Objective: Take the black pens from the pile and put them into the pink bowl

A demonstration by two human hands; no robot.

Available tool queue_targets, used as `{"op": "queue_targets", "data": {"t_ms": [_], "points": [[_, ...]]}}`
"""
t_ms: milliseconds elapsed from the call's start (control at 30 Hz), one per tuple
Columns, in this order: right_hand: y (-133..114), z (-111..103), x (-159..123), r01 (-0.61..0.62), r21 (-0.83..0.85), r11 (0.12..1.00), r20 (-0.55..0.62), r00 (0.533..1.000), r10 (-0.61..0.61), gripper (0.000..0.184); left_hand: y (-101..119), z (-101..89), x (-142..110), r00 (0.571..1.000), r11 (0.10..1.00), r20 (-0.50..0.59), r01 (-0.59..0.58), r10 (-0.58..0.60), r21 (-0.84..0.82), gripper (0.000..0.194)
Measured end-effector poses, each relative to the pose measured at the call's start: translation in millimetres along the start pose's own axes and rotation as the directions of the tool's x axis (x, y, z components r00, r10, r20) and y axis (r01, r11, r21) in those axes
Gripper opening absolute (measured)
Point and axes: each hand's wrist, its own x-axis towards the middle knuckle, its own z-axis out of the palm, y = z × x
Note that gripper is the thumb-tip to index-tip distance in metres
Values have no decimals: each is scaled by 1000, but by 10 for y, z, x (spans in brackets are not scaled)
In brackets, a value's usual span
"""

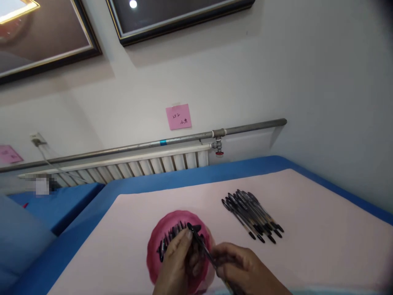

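Note:
Between my two hands slants a slim pen with a dark cap end at its upper left. My left hand is closed, its thumb and fingers pinching the pen near that cap, above the bowl. Lower down, my right hand has its fingers wrapped round the barrel. A pink scalloped plastic bowl, partly hidden by my left hand, holds several small black pen caps. Right of the bowl lies a loose pile of capped pens, with clear barrels and black ends.
A pale pink sheet covers the blue table. Behind it a white radiator and a metal pipe run along the wall. A pink note hangs above. Someone in light blue clothing is at the left.

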Motion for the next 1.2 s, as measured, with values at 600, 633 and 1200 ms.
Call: {"op": "queue_targets", "data": {"t_ms": [600,633,1200], "points": [[123,-7,29,-236,168,957,28,972,235,6,392,-631,-28,941,408,-237,124,240,905,30],[114,5,26,-221,185,958,31,975,219,6,372,-605,-29,942,395,-228,118,246,911,30],[113,110,-34,-152,250,956,267,960,83,15,63,-2,-136,957,949,204,245,-205,-200,27]]}}
